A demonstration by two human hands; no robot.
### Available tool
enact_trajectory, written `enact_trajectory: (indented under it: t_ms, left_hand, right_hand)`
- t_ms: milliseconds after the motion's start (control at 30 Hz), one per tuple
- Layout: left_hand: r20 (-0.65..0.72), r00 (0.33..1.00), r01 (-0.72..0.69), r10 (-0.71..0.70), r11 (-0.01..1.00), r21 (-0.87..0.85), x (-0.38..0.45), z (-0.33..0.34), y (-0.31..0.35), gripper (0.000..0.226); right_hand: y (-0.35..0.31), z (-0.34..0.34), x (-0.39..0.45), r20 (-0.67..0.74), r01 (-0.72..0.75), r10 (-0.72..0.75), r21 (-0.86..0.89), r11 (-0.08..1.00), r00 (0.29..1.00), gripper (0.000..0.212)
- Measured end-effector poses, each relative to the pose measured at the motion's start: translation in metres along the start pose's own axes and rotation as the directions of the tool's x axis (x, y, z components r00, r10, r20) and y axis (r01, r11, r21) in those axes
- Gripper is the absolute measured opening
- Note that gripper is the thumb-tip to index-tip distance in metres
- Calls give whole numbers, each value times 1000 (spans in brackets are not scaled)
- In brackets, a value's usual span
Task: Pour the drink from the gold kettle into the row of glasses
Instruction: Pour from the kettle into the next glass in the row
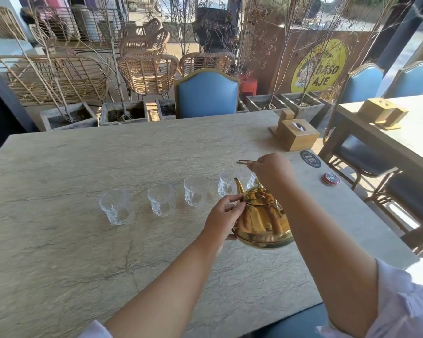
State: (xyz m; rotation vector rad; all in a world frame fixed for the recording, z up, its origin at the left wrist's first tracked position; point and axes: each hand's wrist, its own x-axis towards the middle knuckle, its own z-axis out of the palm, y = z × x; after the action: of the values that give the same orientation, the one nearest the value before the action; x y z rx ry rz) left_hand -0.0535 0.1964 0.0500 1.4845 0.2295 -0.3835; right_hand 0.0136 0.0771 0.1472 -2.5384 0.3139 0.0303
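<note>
A shiny gold kettle (263,218) hangs just above the stone table (83,252), its spout pointing up and away toward the right end of the glasses. My right hand (270,170) grips the thin wire handle above it. My left hand (224,215) rests against the kettle's left side, fingers touching the lid rim. Several clear patterned glasses stand in a row: the leftmost glass (115,206), a second glass (161,200), a third glass (195,191), and a fourth glass (226,182) behind the spout. Another glass is partly hidden by the kettle. All the glasses look empty.
A wooden tissue box (297,134) stands at the table's far right, with a dark round coaster (310,159) and a small red round tin (331,178) near the right edge. A blue chair (206,93) faces me across the table. Another table with chairs is to the right.
</note>
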Motion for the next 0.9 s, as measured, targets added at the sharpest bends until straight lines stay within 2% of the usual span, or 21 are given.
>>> enact_trajectory:
  t_ms: [200, 433, 667, 900]
  left_hand:
    - [-30, 999, -27, 26, 1000, -7, -7, -11, -2, 20]
    - [-77, 994, -73, 71, 997, -23, -23, -29, -8, 24]
    - [-135, 990, -53, 46, 998, -47, -36, -43, -12, 23]
    - [-136, 990, -34, 18, 993, -116, -39, -46, -4, 32]
  right_hand:
    - [8, 11, -16, -91, 77, -67, 110, 991, 994, 50]
    - [-4, 20, -28, -2, 129, -130, 142, 981, 992, 41]
    - [-34, 28, -33, 56, 160, -157, -55, 986, 986, 39]
    - [-58, 31, -15, 53, 209, -202, -239, 948, 978, 42]
